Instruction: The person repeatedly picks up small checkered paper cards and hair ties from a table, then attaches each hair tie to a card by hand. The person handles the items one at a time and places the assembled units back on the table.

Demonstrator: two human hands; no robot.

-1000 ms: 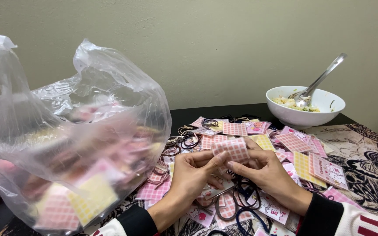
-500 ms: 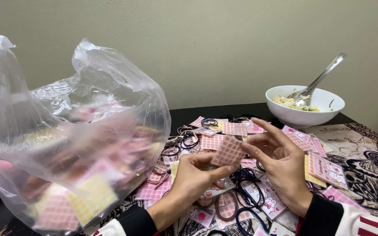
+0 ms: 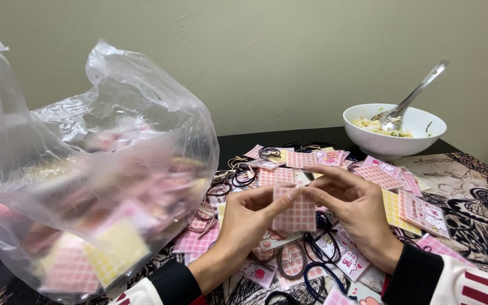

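The left hand (image 3: 249, 217) and right hand (image 3: 357, 212) met over the middle of the table (image 3: 289, 138), fingers of both pinched on one pink checked card (image 3: 296, 212) held upright between them. Below lay a scatter of more cards (image 3: 379, 176) and dark hair ties (image 3: 312, 254). To the left bulged a clear plastic bag (image 3: 86, 169) full of pink and yellow cards. At the far right stood a white bowl (image 3: 393, 144) of food with a spoon (image 3: 416, 93) leaning in it.
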